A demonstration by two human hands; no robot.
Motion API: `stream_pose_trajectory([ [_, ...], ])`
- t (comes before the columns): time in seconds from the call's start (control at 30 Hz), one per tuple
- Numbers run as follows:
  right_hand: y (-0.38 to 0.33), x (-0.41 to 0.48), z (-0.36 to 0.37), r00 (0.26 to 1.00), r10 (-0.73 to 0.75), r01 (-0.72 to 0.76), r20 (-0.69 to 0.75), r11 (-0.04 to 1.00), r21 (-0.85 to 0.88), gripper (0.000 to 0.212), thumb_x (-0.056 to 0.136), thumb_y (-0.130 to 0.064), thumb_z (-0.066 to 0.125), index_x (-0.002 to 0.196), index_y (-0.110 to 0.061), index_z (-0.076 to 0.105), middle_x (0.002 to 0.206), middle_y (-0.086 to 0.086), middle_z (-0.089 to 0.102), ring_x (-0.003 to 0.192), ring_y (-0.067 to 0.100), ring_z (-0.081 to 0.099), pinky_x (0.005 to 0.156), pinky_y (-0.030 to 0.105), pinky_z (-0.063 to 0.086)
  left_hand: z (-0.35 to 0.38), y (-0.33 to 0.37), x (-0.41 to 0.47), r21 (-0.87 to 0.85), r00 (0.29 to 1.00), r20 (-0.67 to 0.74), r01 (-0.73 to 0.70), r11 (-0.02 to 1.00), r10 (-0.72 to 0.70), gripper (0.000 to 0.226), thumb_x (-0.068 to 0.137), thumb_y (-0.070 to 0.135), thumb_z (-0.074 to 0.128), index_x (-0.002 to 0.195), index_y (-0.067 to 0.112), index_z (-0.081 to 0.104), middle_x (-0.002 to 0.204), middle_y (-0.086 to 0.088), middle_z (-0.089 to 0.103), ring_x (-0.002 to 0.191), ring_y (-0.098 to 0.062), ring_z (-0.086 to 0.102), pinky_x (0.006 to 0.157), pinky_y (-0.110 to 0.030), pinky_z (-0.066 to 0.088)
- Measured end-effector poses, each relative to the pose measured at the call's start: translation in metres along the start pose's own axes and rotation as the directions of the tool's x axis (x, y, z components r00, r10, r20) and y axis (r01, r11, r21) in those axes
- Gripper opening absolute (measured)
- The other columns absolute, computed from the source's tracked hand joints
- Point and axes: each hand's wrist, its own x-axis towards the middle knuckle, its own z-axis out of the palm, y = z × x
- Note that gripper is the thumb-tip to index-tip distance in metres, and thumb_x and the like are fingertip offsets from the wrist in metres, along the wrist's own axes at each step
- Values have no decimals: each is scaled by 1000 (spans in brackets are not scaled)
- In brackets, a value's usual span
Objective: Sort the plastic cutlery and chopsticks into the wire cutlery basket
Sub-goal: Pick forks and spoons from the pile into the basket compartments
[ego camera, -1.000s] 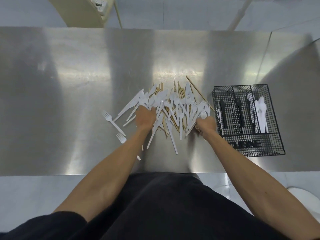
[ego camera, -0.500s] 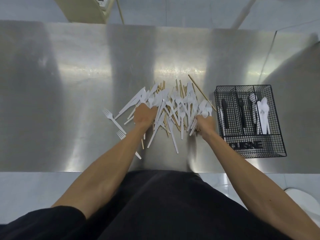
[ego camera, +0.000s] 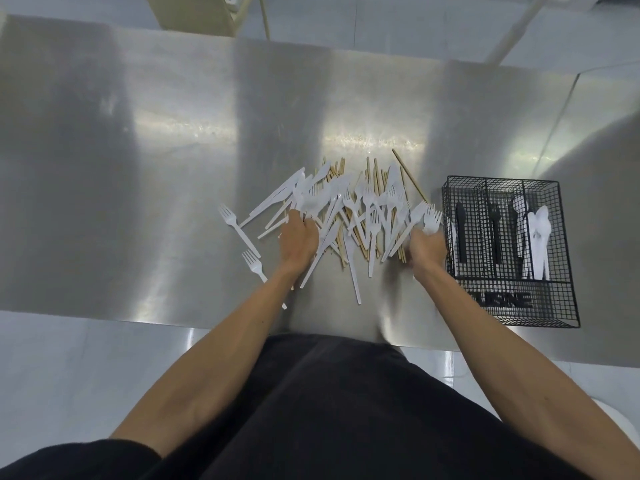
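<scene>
Your left hand (ego camera: 298,237) sat on the left side of the big pile of white cutlery (ego camera: 360,213) and brown chopsticks (ego camera: 409,174) on the shiny table (ego camera: 138,168). Its fingers were bent down into the pile, but I could not tell if they held anything. Your right hand (ego camera: 427,245) was curled tight around some white forks (ego camera: 431,218), just beside the black wire basket (ego camera: 502,179). The basket had black pieces (ego camera: 461,233) and white spoons (ego camera: 538,237) in it.
</scene>
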Motion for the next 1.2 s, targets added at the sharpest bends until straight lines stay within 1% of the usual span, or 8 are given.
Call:
stream_pose_trajectory([
  [0.17,-1,7,4,1000,-29,29,3,993,-114,33,89,-15,65,122,-11,63,86,-6,62,84,19,62,72,25,42,1,13,4,46,1000,20,0,999,-1,34,100,33,39,115,7,53,97,-7,63,89,-26,62,77,-39,50],
  [0.3,-1,16,7,999,-33,35,13,979,-203,23,89,-21,68,106,-5,68,80,-2,59,62,11,52,52,23,39,4,24,19,119,1000,7,-28,993,28,34,101,23,45,121,-1,56,109,-14,65,98,-31,63,77,-37,48],
  [0.43,-4,21,9,999,-30,34,22,967,-251,14,89,-14,64,94,-1,68,71,0,57,59,14,53,67,35,56,4,29,28,167,996,-20,-77,983,82,24,94,18,56,106,-2,59,91,-9,62,82,-26,59,67,-32,45],
  [0.53,-5,23,7,998,-57,63,26,957,-283,17,89,-23,65,84,-6,65,77,3,66,68,22,64,63,34,54,7,30,33,183,994,13,-110,977,110,15,92,20,59,92,5,60,78,-2,59,69,-17,56,61,-30,43],
  [0.67,-2,27,7,994,-93,108,62,932,-345,15,88,-23,67,89,-8,68,81,3,67,73,23,65,61,30,53,20,33,30,201,991,72,-125,972,113,23,88,30,61,73,13,55,65,-1,57,59,-17,54,52,-27,38],
  [0.93,-2,27,2,990,-82,113,115,948,-296,24,91,-28,53,77,-10,60,73,3,62,65,22,58,57,31,46,57,51,21,244,990,131,-76,967,45,47,84,57,63,78,11,56,69,0,60,62,-19,58,56,-29,45],
  [1.07,-5,29,-7,986,-91,130,142,945,-301,27,92,-31,48,92,-7,61,79,1,65,69,18,60,53,27,37,64,57,21,279,994,109,-55,959,25,42,86,49,59,90,7,63,83,-8,66,75,-27,65,63,-33,54],
  [1.2,-1,39,-17,982,-71,123,176,944,-307,42,80,-38,42,97,-7,64,84,4,70,75,25,67,58,31,43,68,57,19,277,990,139,-41,960,2,26,79,34,56,71,10,51,74,-8,62,64,-24,57,50,-26,40],
])
